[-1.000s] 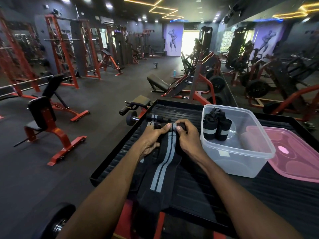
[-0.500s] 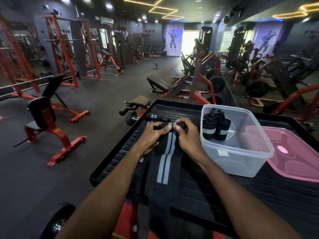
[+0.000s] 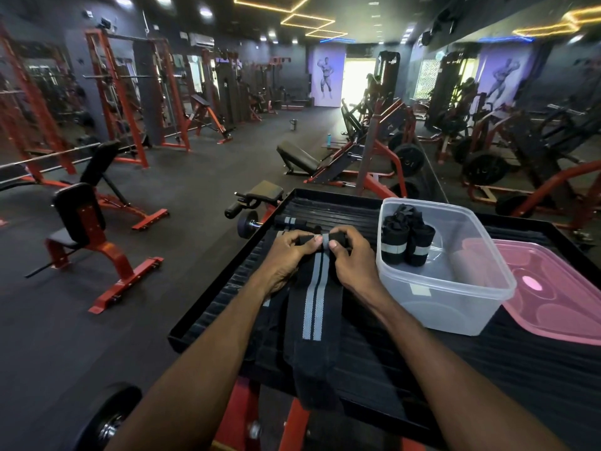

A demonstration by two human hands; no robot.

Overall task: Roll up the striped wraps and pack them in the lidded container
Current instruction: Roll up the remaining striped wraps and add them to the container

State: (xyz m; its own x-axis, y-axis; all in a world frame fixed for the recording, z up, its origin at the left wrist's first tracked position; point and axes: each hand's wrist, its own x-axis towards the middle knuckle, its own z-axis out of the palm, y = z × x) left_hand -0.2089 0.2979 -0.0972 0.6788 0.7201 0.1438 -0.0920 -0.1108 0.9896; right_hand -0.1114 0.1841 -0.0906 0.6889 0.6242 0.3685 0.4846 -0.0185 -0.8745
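Setting: a black ribbed tabletop (image 3: 406,369) with a raised rim is shown in a gym, among benches and racks.
Left hand (image 3: 286,255): the left end of the started roll is pinched, thumb on top, so that the coil is kept tight.
Right hand (image 3: 353,258): the right end is gripped likewise; with both ends held, the roll can be turned evenly.
Striped wrap (image 3: 313,307): it is laid lengthwise toward the person, its tail hanging over the near rim, so that it feeds straight into the roll.
Container (image 3: 455,288): the clear tub is placed open just beside the right hand, for a short transfer; rolled wraps (image 3: 406,249) are stood on end in its far corner.
Lid (image 3: 559,294): the pink lid is set aside to the right, against the tub.
Spare wrap (image 3: 289,222): another is seen beyond the hands, seemingly not yet packed.
Progress: judged as partly done.
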